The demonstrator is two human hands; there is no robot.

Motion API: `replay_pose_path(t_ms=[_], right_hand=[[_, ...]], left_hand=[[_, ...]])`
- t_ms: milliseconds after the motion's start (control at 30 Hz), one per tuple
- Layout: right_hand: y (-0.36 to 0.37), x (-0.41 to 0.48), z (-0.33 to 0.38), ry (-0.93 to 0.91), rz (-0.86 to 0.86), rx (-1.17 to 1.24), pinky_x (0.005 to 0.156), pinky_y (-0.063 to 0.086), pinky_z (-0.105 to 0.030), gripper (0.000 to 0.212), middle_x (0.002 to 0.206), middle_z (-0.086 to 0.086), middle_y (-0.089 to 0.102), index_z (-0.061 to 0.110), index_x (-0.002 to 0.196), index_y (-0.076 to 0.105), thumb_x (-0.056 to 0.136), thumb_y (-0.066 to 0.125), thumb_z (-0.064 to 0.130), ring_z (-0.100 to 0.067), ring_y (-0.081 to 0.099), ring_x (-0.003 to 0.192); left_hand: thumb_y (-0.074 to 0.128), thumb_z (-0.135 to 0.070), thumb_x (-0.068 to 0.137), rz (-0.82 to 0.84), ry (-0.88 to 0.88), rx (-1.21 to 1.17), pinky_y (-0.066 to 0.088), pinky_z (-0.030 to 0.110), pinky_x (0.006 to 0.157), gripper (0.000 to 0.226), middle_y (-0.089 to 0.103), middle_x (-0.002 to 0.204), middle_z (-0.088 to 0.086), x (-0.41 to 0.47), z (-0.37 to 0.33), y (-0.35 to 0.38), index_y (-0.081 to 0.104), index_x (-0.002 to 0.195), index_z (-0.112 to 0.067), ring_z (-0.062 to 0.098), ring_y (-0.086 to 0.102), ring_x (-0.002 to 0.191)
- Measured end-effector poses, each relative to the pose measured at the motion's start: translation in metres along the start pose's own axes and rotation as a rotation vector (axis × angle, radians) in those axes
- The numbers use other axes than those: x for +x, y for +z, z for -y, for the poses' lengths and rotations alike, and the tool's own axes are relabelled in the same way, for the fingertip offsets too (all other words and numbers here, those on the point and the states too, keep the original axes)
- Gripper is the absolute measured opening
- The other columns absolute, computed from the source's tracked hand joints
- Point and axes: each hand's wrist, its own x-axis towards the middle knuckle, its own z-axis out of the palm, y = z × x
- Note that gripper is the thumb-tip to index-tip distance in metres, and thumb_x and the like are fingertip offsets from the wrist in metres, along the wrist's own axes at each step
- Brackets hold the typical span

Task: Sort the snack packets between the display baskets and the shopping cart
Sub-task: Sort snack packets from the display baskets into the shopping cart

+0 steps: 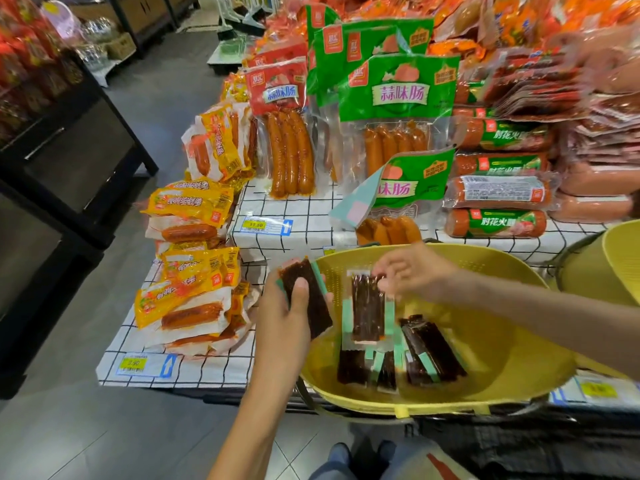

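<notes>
- The yellow perforated plastic basket (502, 362) is being flanked by yellow-wrapped sausage packets (194, 271) at ten o'clock and green-topped sausage packs (398, 109) at twelve o'clock, all on a white black-checked cloth shelf (287, 209).
- Several dark snack packets with green edges (422, 351) are lying in the basket, fanned between five and seven o'clock.
- One dark flat packet (308, 306) is being gripped by the left hand (287, 327) at the basket's nine o'clock rim, its long axis running eleven to five o'clock, thumb across its face.
- Another dark packet (367, 310) is being pinched at its top edge by the right hand (412, 271), which reaches in from three o'clock. This packet is hanging twelve to six o'clock over the basket.
</notes>
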Motion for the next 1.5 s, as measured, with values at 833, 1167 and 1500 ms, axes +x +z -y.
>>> replay_pose_path(t_ms=[833, 1167, 1500], right_hand=[[0.015, -0.007, -0.069, 0.586, 0.340, -0.940, 0.087, 0.046, -0.029, 0.038, 0.119, -0.012, 0.061, 0.000, 0.118, 0.050, 0.095, 0.055, 0.030, -0.025, 0.057, 0.111], [-0.032, -0.038, -0.004, 0.189, 0.129, -0.138, 0.053, 0.041, -0.018, 0.036, 0.070, 0.000, 0.069, 0.005, 0.085, 0.069, 0.070, 0.080, 0.036, -0.010, 0.057, 0.062], [0.017, -0.024, 0.008, 0.007, -0.139, -0.006, 0.035, 0.033, -0.016, 0.045, 0.045, -0.002, 0.052, 0.011, 0.065, 0.053, 0.062, 0.074, 0.051, -0.010, 0.043, 0.034]], left_hand=[[0.059, -0.002, 0.091, 0.208, -0.102, -0.064, 0.059, 0.031, 0.078, 0.033, 0.068, 0.112, -0.003, -0.008, 0.002, 0.021, 0.055, 0.110, -0.028, 0.019, 0.070, 0.097], [0.063, -0.007, 0.090, 0.089, -0.039, 0.049, 0.053, 0.031, 0.088, 0.029, 0.065, 0.110, -0.009, -0.001, 0.007, 0.022, 0.054, 0.104, -0.032, 0.003, 0.062, 0.104], [0.062, -0.051, 0.074, 0.380, -0.206, -0.129, 0.051, 0.031, 0.092, 0.037, 0.067, 0.106, -0.019, -0.005, 0.003, 0.033, 0.055, 0.109, -0.044, -0.001, 0.062, 0.102]])
